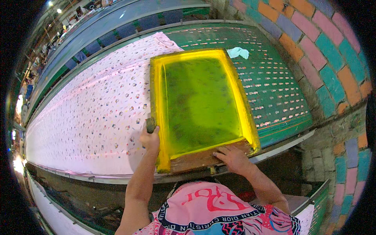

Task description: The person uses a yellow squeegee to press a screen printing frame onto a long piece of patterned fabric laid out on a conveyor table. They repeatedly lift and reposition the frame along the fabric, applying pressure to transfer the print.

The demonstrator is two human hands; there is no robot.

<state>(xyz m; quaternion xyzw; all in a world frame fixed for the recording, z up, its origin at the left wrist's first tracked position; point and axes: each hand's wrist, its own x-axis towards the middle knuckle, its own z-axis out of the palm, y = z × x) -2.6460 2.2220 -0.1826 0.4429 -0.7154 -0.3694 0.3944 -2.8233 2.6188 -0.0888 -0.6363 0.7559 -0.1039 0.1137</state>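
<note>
A large yellow-edged screen frame with olive-green mesh spans the printing table, over the edge of white fabric dotted with small coloured prints and part of the green table surface. My left hand is closed on a dark handle on the frame's left side. My right hand grips the frame's brown near bar from above, fingers bent over it. The frame's underside is hidden.
A pale cyan cloth lies beyond the frame on the green table. A long blue table runs behind, with metal rails along the edges. Painted brick paving borders the right, and another table lies below.
</note>
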